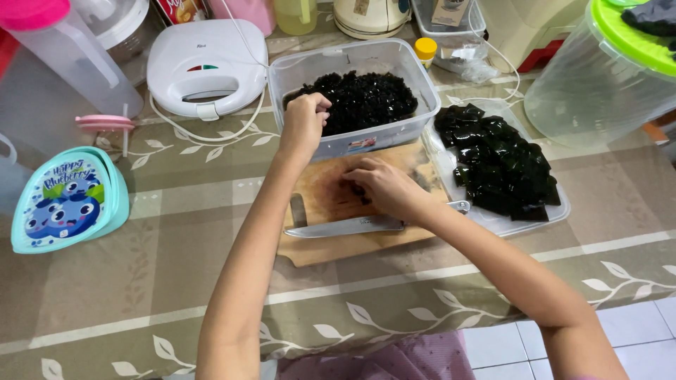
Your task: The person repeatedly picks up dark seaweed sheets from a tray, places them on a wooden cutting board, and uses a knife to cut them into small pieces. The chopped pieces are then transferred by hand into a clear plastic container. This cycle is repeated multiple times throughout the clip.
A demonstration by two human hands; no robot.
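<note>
My left hand [304, 121] hovers over the near left rim of a clear plastic tub [408, 60] full of chopped black jelly [366, 98], fingers bunched downward; whether jelly is pinched in them I cannot tell. My right hand [384, 188] rests on a wooden cutting board [324, 250], fingers curled over a few dark jelly bits. A large knife [338, 227] lies flat across the board, just below my right hand. To the right, a clear lid [493, 224] carries big uncut slabs of black jelly [500, 165].
A white sandwich maker [205, 67] stands at the back left. A teal lunch box [67, 200] sits at the left edge, next to a clear jug with a pink lid [63, 42]. A large clear container with a green rim [605, 70] stands at the back right.
</note>
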